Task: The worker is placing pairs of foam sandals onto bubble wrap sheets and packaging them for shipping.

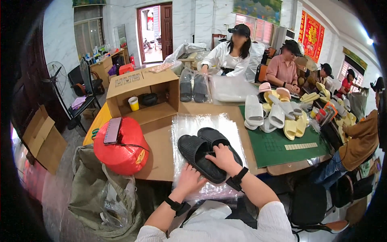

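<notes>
A pair of black slide slippers (pixel 196 150) with ribbed straps lies in front of me, side by side at a slant. Underneath is a stack of clear plastic bags (pixel 179 133). My right hand (pixel 223 158) grips the slippers where their inner edges meet, thumb and fingers closed over the footbed; the fingertips are partly hidden. Beside the near slipper's heel, my left hand (pixel 190 179) rests on the bags, its fingers stretched out and holding nothing.
A red ball of plastic twine (pixel 125 155) with a phone (pixel 113 130) on top stands left, before a cardboard box (pixel 143 80). A grey sack (pixel 90 201) hangs at the table's left edge. White and yellow slippers (pixel 254 111) crowd the green mat (pixel 262 149). Co-workers sit beyond.
</notes>
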